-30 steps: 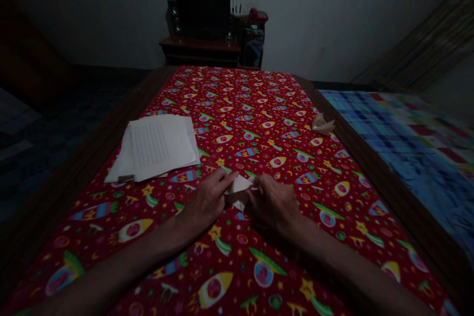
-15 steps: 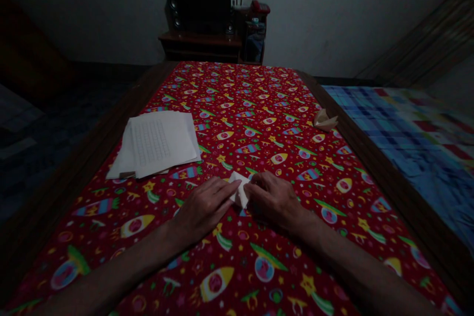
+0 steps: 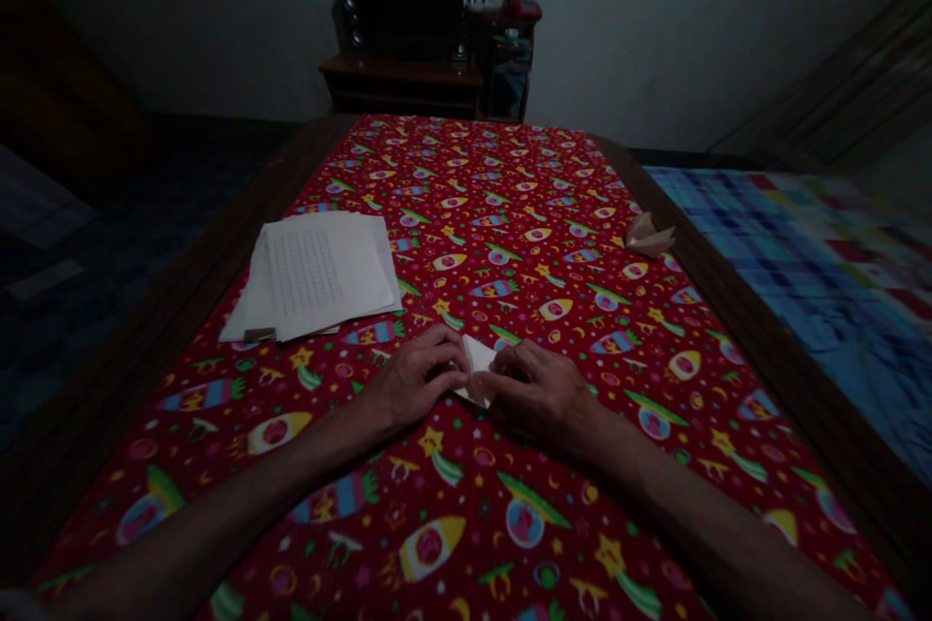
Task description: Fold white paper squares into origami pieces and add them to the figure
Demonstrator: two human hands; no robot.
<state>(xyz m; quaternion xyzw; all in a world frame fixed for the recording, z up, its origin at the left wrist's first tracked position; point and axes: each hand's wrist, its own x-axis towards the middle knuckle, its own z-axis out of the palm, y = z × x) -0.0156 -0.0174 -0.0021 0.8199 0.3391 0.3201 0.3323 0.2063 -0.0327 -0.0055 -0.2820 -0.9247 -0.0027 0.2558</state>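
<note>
Pinching folded white paper (image 3: pixel 478 361), left hand (image 3: pixel 416 378) and right hand (image 3: pixel 537 398) closed on it

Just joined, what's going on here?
A person is using both bare hands: the left hand and right hand hold a small folded piece of white paper between them, on a red rocket-print tablecloth. A stack of white paper sheets, the top one marked with a grid, lies to the left. A small folded white paper shape sits near the right edge.
</note>
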